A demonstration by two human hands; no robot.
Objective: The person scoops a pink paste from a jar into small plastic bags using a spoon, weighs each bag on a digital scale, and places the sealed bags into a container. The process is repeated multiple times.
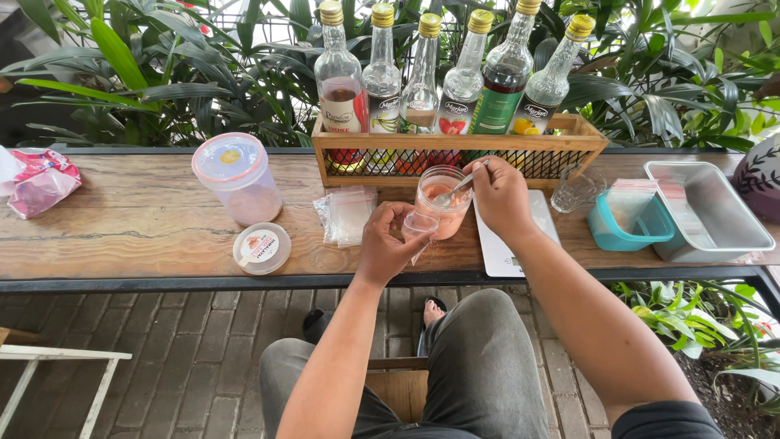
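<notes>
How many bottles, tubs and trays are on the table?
Glass bottles in the wooden crate: 6
Clear plastic tubs: 2
Teal tub: 1
Metal tray: 1
Total: 10

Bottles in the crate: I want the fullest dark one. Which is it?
The fifth bottle from the left, with the green label; it alone holds dark liquid well up, the others look nearly empty.

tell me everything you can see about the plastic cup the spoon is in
The cup is clear plastic, open-topped and upright, partly filled with pinkish powder. It stands on a white scale on the wooden table, before the bottle rack. The right hand holds a metal spoon dipped into it; the left hand holds a small clear bag against its side.
</notes>
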